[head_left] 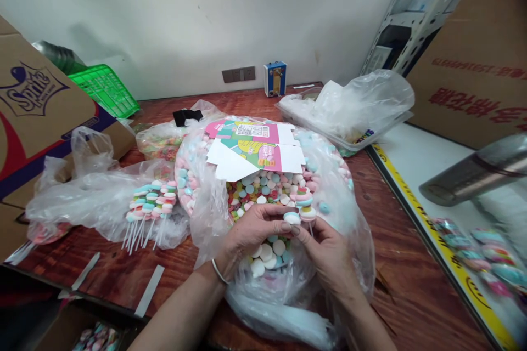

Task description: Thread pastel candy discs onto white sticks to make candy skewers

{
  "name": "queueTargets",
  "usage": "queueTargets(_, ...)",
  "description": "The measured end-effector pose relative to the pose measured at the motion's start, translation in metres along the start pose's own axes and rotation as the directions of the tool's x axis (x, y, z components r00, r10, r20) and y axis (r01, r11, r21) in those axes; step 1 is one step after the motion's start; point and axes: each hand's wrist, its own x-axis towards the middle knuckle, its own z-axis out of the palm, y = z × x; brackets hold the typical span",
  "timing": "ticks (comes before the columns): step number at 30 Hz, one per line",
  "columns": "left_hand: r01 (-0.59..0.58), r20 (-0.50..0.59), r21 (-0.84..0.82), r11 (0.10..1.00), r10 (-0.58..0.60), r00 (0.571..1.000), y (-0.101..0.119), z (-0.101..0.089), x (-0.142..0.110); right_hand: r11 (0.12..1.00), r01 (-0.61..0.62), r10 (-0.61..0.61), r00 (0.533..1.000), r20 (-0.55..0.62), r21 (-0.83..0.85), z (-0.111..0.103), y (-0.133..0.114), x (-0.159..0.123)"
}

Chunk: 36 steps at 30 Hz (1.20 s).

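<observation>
My left hand (256, 226) pinches a small blue-and-white marshmallow (292, 218) between thumb and fingertips. Beside it, my right hand (327, 247) is closed on a marshmallow skewer (304, 202), with pink, white, green and yellow pieces stacked above its white stick. The two hands almost meet over a large round clear plastic bag (341, 219) full of loose candy. White and blue marshmallow discs (267, 255) and small colored ring candies lie just beyond and below the fingers. A flattened printed carton (251, 145) rests on top of the candy.
Finished-looking marshmallow skewers (152, 200) lie on plastic at left, near a Sprite box (37, 104) and a green basket (107, 93). At back right stands a plastic tub (325, 126) with a bag in it. A metal cylinder (473, 175) and wrapped candies (494, 258) sit at right.
</observation>
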Motion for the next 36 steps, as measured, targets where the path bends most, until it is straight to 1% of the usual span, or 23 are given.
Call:
queueTargets(2, 0.003, -0.029, -0.032, 0.999, -0.004, 1.000, -0.001, 0.000, 0.001, 1.000, 0.007, -0.008, 0.999, 0.040, 0.025, -0.001, -0.003, 0.000)
queueTargets(3, 0.002, -0.058, -0.046, 0.999, -0.005, 0.998, -0.002, 0.001, 0.001, 1.000, 0.011, -0.011, 0.999, 0.042, 0.010, -0.003, -0.005, -0.001)
queueTargets(4, -0.001, -0.097, -0.062, 0.998, -0.005, 0.995, -0.002, 0.001, 0.002, 0.999, 0.017, -0.016, 0.999, 0.036, -0.033, -0.005, -0.006, -0.003)
queueTargets(6, -0.027, -0.201, -0.095, 0.995, 0.007, 0.980, -0.002, 0.000, 0.003, 0.977, 0.050, -0.051, 0.999, 0.000, -0.208, -0.011, -0.009, -0.012)
queueTargets(7, -0.048, -0.257, -0.105, 0.993, 0.019, 0.966, -0.002, -0.001, 0.004, 0.940, 0.081, -0.092, 0.996, -0.018, -0.332, -0.013, -0.009, -0.017)
queueTargets(8, -0.073, -0.306, -0.109, 0.991, 0.036, 0.951, -0.002, -0.001, 0.005, 0.885, 0.133, -0.159, 0.987, -0.022, -0.447, -0.016, -0.009, -0.023)
queueTargets(10, -0.127, -0.380, -0.100, 0.987, 0.080, 0.922, -0.002, -0.003, 0.006, 0.754, 0.258, -0.298, 0.954, 0.035, -0.605, -0.019, -0.007, -0.035)
queueTargets(12, -0.165, -0.424, -0.069, 0.984, 0.121, 0.898, -0.003, -0.004, 0.007, 0.633, 0.356, -0.387, 0.915, 0.118, -0.687, -0.019, -0.005, -0.044)
queueTargets(14, -0.180, -0.449, -0.023, 0.983, 0.150, 0.881, -0.004, -0.004, 0.007, 0.540, 0.402, -0.424, 0.889, 0.174, -0.739, -0.018, -0.004, -0.048)
queueTargets(16, -0.177, -0.462, 0.033, 0.984, 0.172, 0.870, -0.005, -0.003, 0.006, 0.475, 0.415, -0.445, 0.874, 0.195, -0.776, -0.016, -0.004, -0.050)
queueTargets(18, -0.172, -0.458, 0.082, 0.982, 0.191, 0.868, -0.004, -0.001, 0.005, 0.429, 0.420, -0.471, 0.860, 0.199, -0.800, -0.015, -0.006, -0.049)
queueTargets(20, -0.174, -0.446, 0.125, 0.977, 0.212, 0.870, -0.003, 0.000, 0.003, 0.401, 0.422, -0.488, 0.850, 0.200, -0.813, -0.014, -0.009, -0.048)
queueTargets(23, -0.182, -0.433, 0.201, 0.963, 0.254, 0.865, -0.003, 0.002, 0.002, 0.381, 0.426, -0.501, 0.841, 0.204, -0.821, -0.012, -0.014, -0.049)
queueTargets(26, -0.203, -0.420, 0.310, 0.929, 0.326, 0.847, -0.005, 0.004, 0.003, 0.366, 0.415, -0.493, 0.845, 0.205, -0.833, -0.007, -0.017, -0.050)
queueTargets(28, -0.218, -0.396, 0.355, 0.909, 0.357, 0.846, -0.008, 0.004, 0.004, 0.356, 0.398, -0.485, 0.852, 0.197, -0.845, -0.004, -0.018, -0.051)
queueTargets(32, -0.218, -0.356, 0.365, 0.905, 0.352, 0.865, -0.012, 0.005, 0.005, 0.362, 0.372, -0.469, 0.865, 0.178, -0.854, 0.001, -0.017, -0.052)
queueTargets(36, -0.192, -0.360, 0.341, 0.920, 0.317, 0.877, -0.015, 0.005, 0.004, 0.373, 0.356, -0.440, 0.881, 0.174, -0.857, 0.006, -0.016, -0.050)
